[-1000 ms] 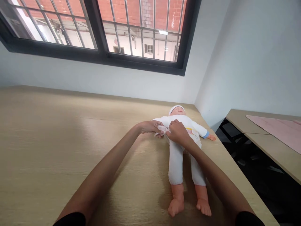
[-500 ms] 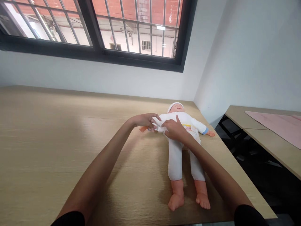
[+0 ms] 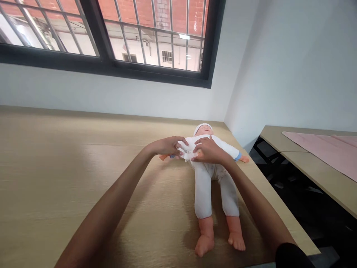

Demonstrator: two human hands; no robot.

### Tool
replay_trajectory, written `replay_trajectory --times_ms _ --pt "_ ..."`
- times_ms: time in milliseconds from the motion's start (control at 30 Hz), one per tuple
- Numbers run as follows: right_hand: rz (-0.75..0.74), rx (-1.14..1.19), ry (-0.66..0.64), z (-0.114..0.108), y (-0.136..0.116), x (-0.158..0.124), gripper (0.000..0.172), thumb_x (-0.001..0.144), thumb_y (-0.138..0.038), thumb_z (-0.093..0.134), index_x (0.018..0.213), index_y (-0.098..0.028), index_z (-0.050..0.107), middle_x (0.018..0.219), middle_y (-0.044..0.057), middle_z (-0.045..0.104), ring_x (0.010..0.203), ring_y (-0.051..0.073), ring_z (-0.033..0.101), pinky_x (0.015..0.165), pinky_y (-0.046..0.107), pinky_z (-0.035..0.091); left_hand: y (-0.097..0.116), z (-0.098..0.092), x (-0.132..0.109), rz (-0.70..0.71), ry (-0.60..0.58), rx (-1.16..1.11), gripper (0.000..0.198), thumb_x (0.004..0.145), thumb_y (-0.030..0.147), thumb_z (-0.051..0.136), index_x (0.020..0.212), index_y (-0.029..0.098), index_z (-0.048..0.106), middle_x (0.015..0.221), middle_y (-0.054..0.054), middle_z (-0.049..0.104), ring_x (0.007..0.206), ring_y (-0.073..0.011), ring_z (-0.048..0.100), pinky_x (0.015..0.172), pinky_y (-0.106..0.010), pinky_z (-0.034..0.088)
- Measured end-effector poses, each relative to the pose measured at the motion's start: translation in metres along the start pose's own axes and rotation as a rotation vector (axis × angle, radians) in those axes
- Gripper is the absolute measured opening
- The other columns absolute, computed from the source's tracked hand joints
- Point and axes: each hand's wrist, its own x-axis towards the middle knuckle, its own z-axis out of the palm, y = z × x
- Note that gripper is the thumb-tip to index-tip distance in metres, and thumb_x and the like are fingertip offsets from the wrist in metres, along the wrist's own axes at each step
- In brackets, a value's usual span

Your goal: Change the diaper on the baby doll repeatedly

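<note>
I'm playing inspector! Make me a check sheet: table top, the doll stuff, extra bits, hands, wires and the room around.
Surface: pale wood-look table.
Things: doll lying on its back, feet toward the person, in white clothes and white hat; white material between the hands.
Clutter: pink cloth on a second table at the right.
Left hand: beside the doll's waist; whether it grips the white material is too small to tell.
Right hand: over the doll's belly, fingers bent; grip unclear.
Cables: nothing seen.
Surroundings: dark-framed window with bars behind; plain wall.
</note>
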Motion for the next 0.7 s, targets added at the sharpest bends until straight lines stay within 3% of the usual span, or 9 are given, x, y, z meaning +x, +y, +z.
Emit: replay_trajectory --times_ms 133,233,333,467,600,700 --pt "0.123 -0.119 0.029 0.012 -0.004 0.007 0.015 0.08 -0.025 0.058 0.081 -0.016 0.07 0.097 0.011 0.068 0.102 0.027 0.056 0.097 0.041 0.035 -0.001 -0.002 0.0 0.022 -0.029 -0.013 0.043 0.066 0.027 0.065 0.108 0.021 0.054 0.067 0.004 0.063 0.057 -0.0129 0.059 0.049 -0.02 0.04" --pt "0.173 -0.176 0.11 0.021 -0.008 0.011 0.015 0.08 -0.02 0.054 0.081 -0.015 0.068 0.095 0.013 0.067 0.098 0.026 0.056 0.091 0.037 0.037 -0.003 -0.001 0.005 0.066 -0.035 -0.03 0.044 0.066 0.031 0.067 0.108 0.022 0.056 0.069 0.003 0.064 0.064 -0.0147 0.061 0.054 -0.021 0.042" --pt "0.183 -0.113 0.146 0.025 -0.01 0.014 0.016 0.084 -0.021 0.051 0.09 -0.015 0.064 0.097 0.012 0.066 0.098 0.025 0.056 0.091 0.036 0.038 -0.005 0.007 0.014 0.165 -0.071 -0.115 0.044 0.068 0.035 0.068 0.109 0.022 0.056 0.084 0.0 0.068 0.08 -0.0171 0.063 0.066 -0.023 0.046" --pt "0.248 0.265 0.157 0.016 -0.001 0.016 0.023 0.092 -0.014 0.034 0.099 -0.015 0.056 0.105 0.009 0.066 0.099 0.018 0.059 0.087 0.029 0.043 -0.007 0.022 0.026 0.229 -0.047 -0.226 0.057 0.074 0.04 0.068 0.125 0.026 0.046 0.094 -0.002 0.068 0.088 -0.0186 0.062 0.076 -0.026 0.048" --pt "0.307 0.736 0.152 0.001 0.014 0.015 0.021 0.092 -0.016 0.037 0.099 -0.017 0.057 0.116 0.006 0.065 0.112 0.016 0.057 0.095 0.028 0.044 -0.007 0.035 0.036 0.284 0.027 -0.227 0.061 0.082 0.041 0.06 0.135 0.031 0.034 0.085 0.003 0.064 0.077 -0.0135 0.058 0.07 -0.024 0.046" --pt "0.32 0.864 0.182 -0.002 0.019 0.012 0.019 0.092 -0.019 0.041 0.093 -0.019 0.06 0.113 0.005 0.066 0.112 0.017 0.057 0.099 0.028 0.042 -0.001 0.043 0.039 0.304 0.075 -0.235 0.055 0.085 0.037 0.053 0.136 0.03 0.033 0.075 0.006 0.057 0.066 -0.0085 0.051 0.065 -0.021 0.043"
